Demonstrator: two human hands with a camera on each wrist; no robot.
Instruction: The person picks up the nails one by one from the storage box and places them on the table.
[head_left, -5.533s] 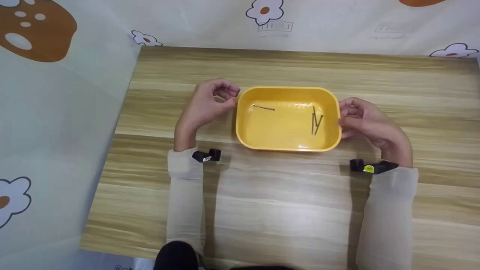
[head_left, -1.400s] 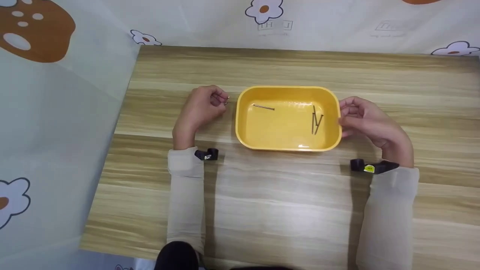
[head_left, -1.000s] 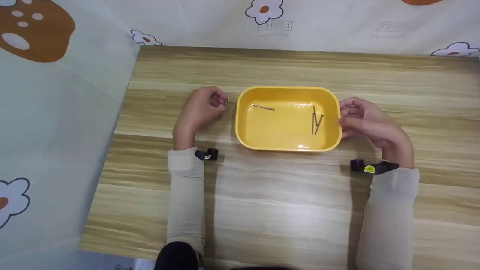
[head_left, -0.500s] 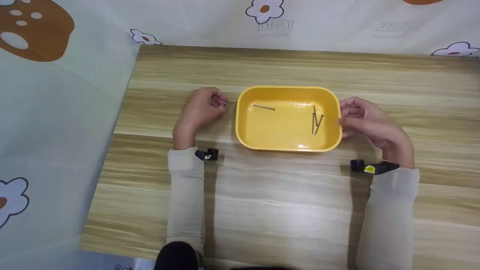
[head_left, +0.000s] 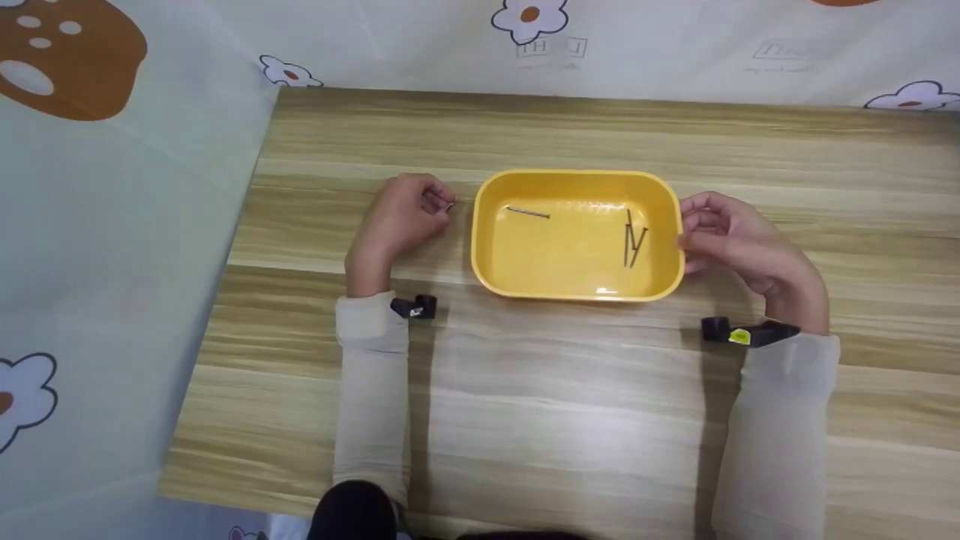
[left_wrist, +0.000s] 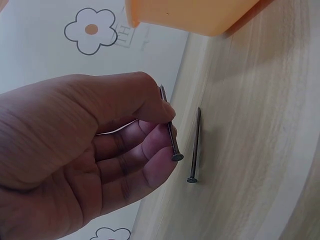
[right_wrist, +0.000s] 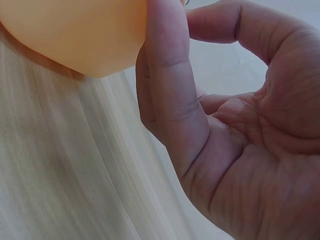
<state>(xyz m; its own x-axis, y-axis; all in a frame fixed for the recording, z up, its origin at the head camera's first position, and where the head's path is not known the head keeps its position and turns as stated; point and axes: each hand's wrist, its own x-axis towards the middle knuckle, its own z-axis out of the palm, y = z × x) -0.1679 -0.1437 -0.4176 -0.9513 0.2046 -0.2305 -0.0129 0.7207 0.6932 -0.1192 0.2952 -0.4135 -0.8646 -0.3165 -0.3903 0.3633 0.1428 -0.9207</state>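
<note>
My left hand (head_left: 401,214) is just left of a yellow plastic box (head_left: 555,298). Between its thumb and fingertips it pinches a nail (left_wrist: 170,127), head pointing down in the left wrist view. A second nail (left_wrist: 196,145) shows beside those fingertips, against the wood tabletop. My right hand (head_left: 739,236) holds the box's right end, thumb at the rim and fingers against the outer wall. Inside the box, one nail (head_left: 529,213) lies at the left, and three more nails (head_left: 635,240) lie crossed near the right end.
The wood-grain table (head_left: 570,420) runs back to a pale wall covering (head_left: 420,45) printed with flowers. Similar covering (head_left: 97,247) hangs along the left side. Black wrist cameras (head_left: 415,307) sit on both cuffs.
Since the earliest frame my left hand has moved left, away from the box's side. Lately only the shine at its fingertips shifts slightly. Right hand, box and the nails inside stay put.
</note>
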